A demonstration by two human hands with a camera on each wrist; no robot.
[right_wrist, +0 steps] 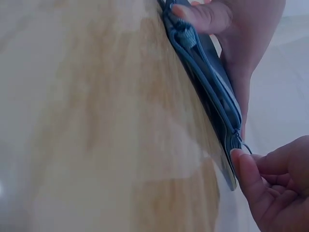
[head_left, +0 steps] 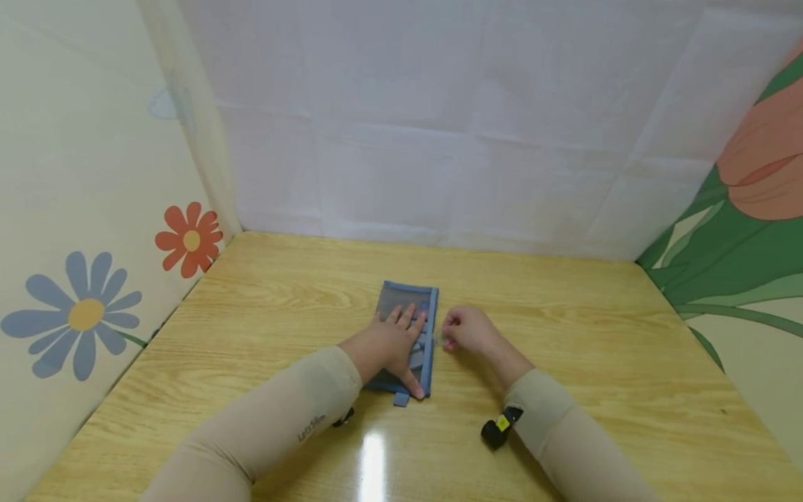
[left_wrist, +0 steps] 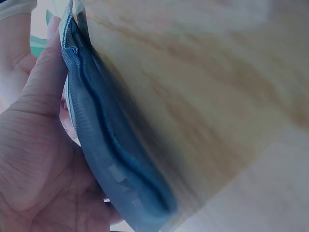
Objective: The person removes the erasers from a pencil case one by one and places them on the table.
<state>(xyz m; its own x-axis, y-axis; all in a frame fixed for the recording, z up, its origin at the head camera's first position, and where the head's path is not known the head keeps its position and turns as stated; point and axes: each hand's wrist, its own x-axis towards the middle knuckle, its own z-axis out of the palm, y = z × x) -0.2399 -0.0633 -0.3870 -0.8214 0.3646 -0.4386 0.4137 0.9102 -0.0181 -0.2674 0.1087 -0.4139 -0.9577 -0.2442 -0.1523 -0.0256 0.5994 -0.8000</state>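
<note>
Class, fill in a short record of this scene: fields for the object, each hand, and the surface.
Object: blue mesh zip pouch, lying flat
Left hand: pressed flat on the pouch, fingers straight
Right hand: fingers curled, pinching the zip pull at the pouch's right edge
Surface: wooden table
Surround: white and flower-printed panels

The left hand (head_left: 387, 343) covers the near half of the blue pouch (head_left: 410, 301); its mesh contents stay unclear.
</note>
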